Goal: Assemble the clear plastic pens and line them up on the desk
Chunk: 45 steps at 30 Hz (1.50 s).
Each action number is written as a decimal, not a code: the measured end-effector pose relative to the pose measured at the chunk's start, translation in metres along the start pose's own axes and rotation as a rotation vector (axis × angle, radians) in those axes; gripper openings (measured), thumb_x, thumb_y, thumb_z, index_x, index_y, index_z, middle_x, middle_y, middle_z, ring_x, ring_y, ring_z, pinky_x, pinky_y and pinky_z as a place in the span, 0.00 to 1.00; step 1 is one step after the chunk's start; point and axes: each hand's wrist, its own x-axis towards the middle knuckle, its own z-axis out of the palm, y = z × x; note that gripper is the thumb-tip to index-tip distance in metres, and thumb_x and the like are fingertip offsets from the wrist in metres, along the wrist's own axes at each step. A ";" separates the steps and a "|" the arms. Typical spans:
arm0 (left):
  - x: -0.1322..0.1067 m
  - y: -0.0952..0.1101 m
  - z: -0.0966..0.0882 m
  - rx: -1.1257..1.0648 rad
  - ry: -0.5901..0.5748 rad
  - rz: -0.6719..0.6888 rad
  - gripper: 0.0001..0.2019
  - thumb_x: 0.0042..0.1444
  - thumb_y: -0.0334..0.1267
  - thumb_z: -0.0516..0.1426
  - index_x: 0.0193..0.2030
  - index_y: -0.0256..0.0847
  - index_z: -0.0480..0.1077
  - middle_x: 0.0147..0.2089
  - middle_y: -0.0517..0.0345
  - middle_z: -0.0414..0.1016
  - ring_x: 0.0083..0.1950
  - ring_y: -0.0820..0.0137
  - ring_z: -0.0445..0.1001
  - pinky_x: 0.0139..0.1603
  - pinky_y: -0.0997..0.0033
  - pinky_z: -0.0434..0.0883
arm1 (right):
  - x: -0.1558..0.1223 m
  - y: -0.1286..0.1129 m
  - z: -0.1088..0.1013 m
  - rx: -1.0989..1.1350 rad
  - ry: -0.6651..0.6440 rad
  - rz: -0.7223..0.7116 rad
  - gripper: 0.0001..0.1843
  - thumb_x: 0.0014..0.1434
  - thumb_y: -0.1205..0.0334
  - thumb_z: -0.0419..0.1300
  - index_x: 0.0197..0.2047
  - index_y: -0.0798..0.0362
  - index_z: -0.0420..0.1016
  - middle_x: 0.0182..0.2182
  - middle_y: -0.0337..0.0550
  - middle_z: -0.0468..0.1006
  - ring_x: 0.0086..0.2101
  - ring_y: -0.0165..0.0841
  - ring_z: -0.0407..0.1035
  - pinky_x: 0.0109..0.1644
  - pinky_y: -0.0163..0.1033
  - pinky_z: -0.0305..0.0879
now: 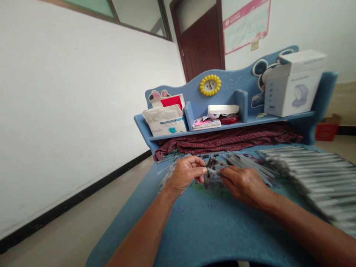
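My left hand point(187, 173) is curled in a pinch above the blue desk point(211, 222), its thumb and fingers closed on one end of a thin grey stick-like piece point(213, 171). My right hand point(242, 182) lies just to the right, fingers bent and closed on the other end of the same piece. Between and behind both hands sits a loose pile of similar thin grey pieces point(244, 161) mixed with small dark bits. Exactly what the pieces are is too small to tell.
A long neat stack of grey strips point(314, 174) fills the desk's right side. A red plaid cloth point(228, 140) lies under the blue shelf point(233, 124), which bears a white box point(292, 83), papers, a red tin and a yellow clock point(210, 85). A white wall stands left, a brown door behind.
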 end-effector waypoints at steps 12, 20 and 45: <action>0.000 -0.003 -0.003 0.035 -0.008 -0.016 0.09 0.46 0.38 0.61 0.30 0.33 0.71 0.23 0.58 0.72 0.17 0.78 0.67 0.18 0.78 0.63 | -0.001 -0.001 0.000 0.022 -0.009 0.002 0.09 0.60 0.68 0.49 0.37 0.52 0.70 0.28 0.40 0.74 0.28 0.30 0.67 0.29 0.34 0.52; -0.001 -0.002 -0.002 0.015 -0.022 -0.010 0.08 0.44 0.35 0.62 0.31 0.34 0.71 0.20 0.60 0.72 0.17 0.77 0.67 0.20 0.78 0.64 | -0.001 -0.002 -0.001 0.041 -0.026 0.003 0.09 0.59 0.69 0.49 0.37 0.53 0.71 0.28 0.41 0.74 0.27 0.29 0.67 0.28 0.34 0.51; -0.001 -0.001 -0.004 0.029 -0.067 -0.002 0.09 0.44 0.33 0.61 0.33 0.32 0.71 0.19 0.60 0.71 0.18 0.76 0.68 0.20 0.78 0.64 | -0.001 0.000 0.001 0.218 -0.086 0.025 0.10 0.59 0.67 0.50 0.41 0.52 0.71 0.31 0.41 0.76 0.30 0.32 0.70 0.32 0.35 0.56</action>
